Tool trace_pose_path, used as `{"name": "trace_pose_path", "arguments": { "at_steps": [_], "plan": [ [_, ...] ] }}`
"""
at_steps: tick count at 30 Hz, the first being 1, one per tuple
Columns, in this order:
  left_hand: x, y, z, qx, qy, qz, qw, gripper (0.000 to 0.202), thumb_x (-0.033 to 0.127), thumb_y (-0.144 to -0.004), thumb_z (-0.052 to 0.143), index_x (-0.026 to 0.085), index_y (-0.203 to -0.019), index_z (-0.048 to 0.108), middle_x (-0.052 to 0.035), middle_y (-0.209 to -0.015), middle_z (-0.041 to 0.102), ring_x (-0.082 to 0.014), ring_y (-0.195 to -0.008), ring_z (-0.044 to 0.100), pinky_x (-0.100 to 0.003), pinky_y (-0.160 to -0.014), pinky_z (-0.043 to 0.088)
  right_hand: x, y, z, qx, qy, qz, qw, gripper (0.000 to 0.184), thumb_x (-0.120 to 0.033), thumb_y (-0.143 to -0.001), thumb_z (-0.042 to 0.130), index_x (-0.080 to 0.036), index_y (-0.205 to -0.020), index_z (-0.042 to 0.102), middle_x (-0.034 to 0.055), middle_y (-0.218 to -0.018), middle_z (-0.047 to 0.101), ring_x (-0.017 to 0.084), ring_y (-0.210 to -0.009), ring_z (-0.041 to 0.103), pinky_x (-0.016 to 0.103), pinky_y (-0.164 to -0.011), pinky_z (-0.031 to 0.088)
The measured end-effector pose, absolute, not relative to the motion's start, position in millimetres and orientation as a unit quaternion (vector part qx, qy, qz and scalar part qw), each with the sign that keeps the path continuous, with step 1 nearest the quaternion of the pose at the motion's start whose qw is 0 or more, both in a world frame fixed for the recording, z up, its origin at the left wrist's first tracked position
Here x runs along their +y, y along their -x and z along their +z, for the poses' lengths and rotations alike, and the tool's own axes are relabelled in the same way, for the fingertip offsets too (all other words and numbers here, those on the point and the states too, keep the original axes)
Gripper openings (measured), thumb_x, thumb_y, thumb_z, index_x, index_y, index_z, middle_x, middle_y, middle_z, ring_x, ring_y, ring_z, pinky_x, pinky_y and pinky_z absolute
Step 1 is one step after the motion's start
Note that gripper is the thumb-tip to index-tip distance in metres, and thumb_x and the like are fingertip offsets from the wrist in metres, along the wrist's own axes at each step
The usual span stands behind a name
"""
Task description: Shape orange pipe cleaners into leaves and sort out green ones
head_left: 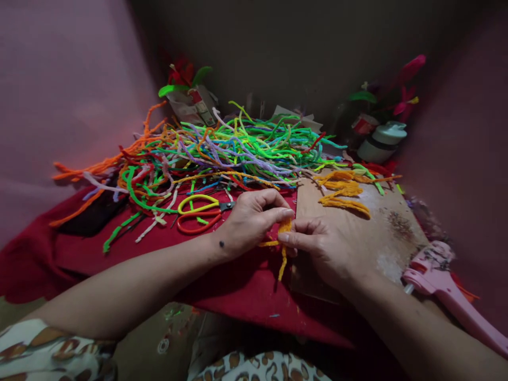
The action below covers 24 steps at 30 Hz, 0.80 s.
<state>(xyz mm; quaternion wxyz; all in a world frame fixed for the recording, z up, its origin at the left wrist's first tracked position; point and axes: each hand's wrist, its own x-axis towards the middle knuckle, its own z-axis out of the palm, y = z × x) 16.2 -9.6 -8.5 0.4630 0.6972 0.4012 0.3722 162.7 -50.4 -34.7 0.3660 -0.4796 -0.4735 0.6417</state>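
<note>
Above the red cloth (238,288): left hand (254,217) and right hand (323,243) pinch an orange fuzzy piece (284,227).
Beside left hand: scissors (224,206).
On the board (387,211): folded orange strands (345,204).

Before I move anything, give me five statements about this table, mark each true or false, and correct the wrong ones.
1. The left hand and the right hand both hold the orange strip. True.
2. The scissors are in the right hand. False: the scissors lie on the red cloth, beside the left hand.
3. Several folded orange pieces lie on the wooden board. True.
4. The pink glue gun is to the left of the colourful pile. False: the glue gun is at the right, by the board.
5. The colourful pile lies beyond the hands. True.
</note>
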Motion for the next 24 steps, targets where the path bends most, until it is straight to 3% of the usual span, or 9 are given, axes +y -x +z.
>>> {"name": "trace_pose_path", "arguments": {
  "at_steps": [3, 9, 12, 17, 24],
  "plan": [
    [-2.7, -17.0, -10.7, 0.405, -0.699, 0.378, 0.452, 0.014, 0.022, -0.075, 0.058, 0.013, -0.064, 0.058, 0.0026, -0.060, 0.055, -0.0055, -0.054, 0.046, -0.016, -0.051, 0.037, -49.2, -163.6, -32.6, -0.465, 0.497, 0.632, 0.371, 0.027, -0.032, -0.067, 0.065, -0.015, -0.050, 0.052, -0.0026, -0.046, 0.047, 0.007, -0.043, 0.038, 0.024, -0.046, 0.027],
    [19.8, -4.4, -15.5, 0.376, -0.572, 0.370, 0.628, 0.030, 0.045, -0.078, 0.054, 0.015, -0.077, 0.052, 0.0033, -0.062, 0.052, -0.0019, -0.038, 0.032, -0.016, -0.036, 0.023, -44.5, -166.5, -25.8, -0.460, 0.512, 0.587, 0.427, 0.029, -0.033, -0.067, 0.065, -0.015, -0.049, 0.051, -0.0030, -0.045, 0.045, 0.007, -0.044, 0.036, 0.024, -0.048, 0.026],
    [21.0, -2.4, -18.7, 0.362, -0.599, 0.299, 0.649, 0.037, 0.051, -0.075, 0.054, 0.014, -0.077, 0.054, 0.0036, -0.057, 0.050, -0.0027, -0.035, 0.032, -0.017, -0.035, 0.023, -41.0, -169.6, -26.6, -0.460, 0.516, 0.575, 0.438, 0.030, -0.034, -0.068, 0.066, -0.015, -0.050, 0.052, -0.0033, -0.047, 0.046, 0.007, -0.045, 0.035, 0.024, -0.049, 0.027],
    [14.8, -3.9, -15.3, 0.351, -0.643, 0.227, 0.642, 0.031, 0.042, -0.067, 0.065, 0.013, -0.074, 0.058, 0.0050, -0.052, 0.048, -0.0034, -0.039, 0.035, -0.017, -0.038, 0.023, -37.4, -174.7, -32.7, -0.464, 0.522, 0.560, 0.446, 0.031, -0.038, -0.069, 0.066, -0.016, -0.053, 0.051, -0.0042, -0.048, 0.045, 0.007, -0.045, 0.036, 0.024, -0.048, 0.026],
    [15.2, -3.6, -11.9, 0.374, -0.643, 0.235, 0.625, 0.025, 0.036, -0.066, 0.064, 0.013, -0.064, 0.054, 0.0070, -0.047, 0.043, -0.0035, -0.037, 0.031, -0.018, -0.038, 0.021, -33.8, -173.0, -38.5, -0.437, 0.447, 0.628, 0.464, 0.025, -0.034, -0.074, 0.059, -0.017, -0.055, 0.058, 0.0002, -0.052, 0.052, 0.011, -0.049, 0.041, 0.026, -0.052, 0.031]
  ]
}}
